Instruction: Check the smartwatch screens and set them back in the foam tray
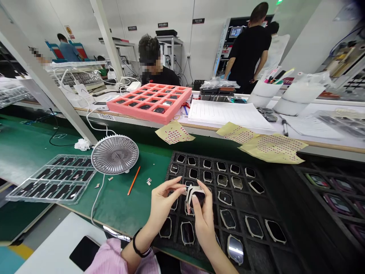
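Note:
My left hand (162, 201) and my right hand (203, 219) together hold a smartwatch body (196, 198) with a dark screen and a pale rim, pinching it between fingertips above a black foam tray (242, 243). The tray's square cells hold several similar watch bodies, and the nearest ones lie just under my hands. Part of the held watch is hidden by my fingers. A black beaded bracelet circles my left wrist, and a pink striped sleeve (105, 258) shows below.
An orange pencil (134, 180) and a small desk fan (115, 154) stand on the green mat left of my hands. Beyond lie a clear plastic tray (51, 179), a pink foam tray (149, 102), yellow sticker sheets (273, 149), papers, and a seated co-worker. A second black tray sits right.

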### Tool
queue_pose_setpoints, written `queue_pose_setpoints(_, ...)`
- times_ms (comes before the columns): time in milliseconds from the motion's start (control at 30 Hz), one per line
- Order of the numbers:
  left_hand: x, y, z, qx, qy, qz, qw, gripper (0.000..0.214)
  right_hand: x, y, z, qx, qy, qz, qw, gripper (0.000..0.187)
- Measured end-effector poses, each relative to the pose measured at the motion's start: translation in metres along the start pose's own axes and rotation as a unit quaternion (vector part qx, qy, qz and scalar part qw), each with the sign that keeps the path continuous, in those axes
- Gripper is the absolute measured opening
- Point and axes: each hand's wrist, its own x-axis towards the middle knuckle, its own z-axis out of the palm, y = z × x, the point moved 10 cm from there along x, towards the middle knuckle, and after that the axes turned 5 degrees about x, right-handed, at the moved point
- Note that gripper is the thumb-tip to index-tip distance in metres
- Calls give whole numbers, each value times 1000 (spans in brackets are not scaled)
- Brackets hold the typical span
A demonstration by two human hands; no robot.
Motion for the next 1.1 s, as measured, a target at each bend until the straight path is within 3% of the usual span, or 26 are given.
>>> queue_pose_setpoints(100, -3, 5, 0, -13, 20, 29, 999, 38, -2, -2, 0, -19, 6, -17, 1000, 44)
queue_pose_setpoints(267, -10, 14, -2, 13, 50, 76, 996, 24, -4, -3, -2, -26, 21, -35, 999, 43)
queue_pose_setpoints(467, -12, 18, -5, 38, 66, 95, 993, 22, -5, -1, -1, -20, 15, -27, 999, 43)
queue_pose_setpoints(667, -18, 25, -4, 113, 90, 146, 979, 3, -5, -2, -8, -82, 40, -56, 994, 44)
queue_pose_setpoints(933, -19, 23, -1, 88, 83, 138, 983, 7, -7, -2, -10, -80, 49, -63, 994, 43)
queue_pose_setpoints(1100, -17, 15, -1, 59, 80, 103, 990, 9, -8, 5, -5, -48, 20, -27, 998, 45)
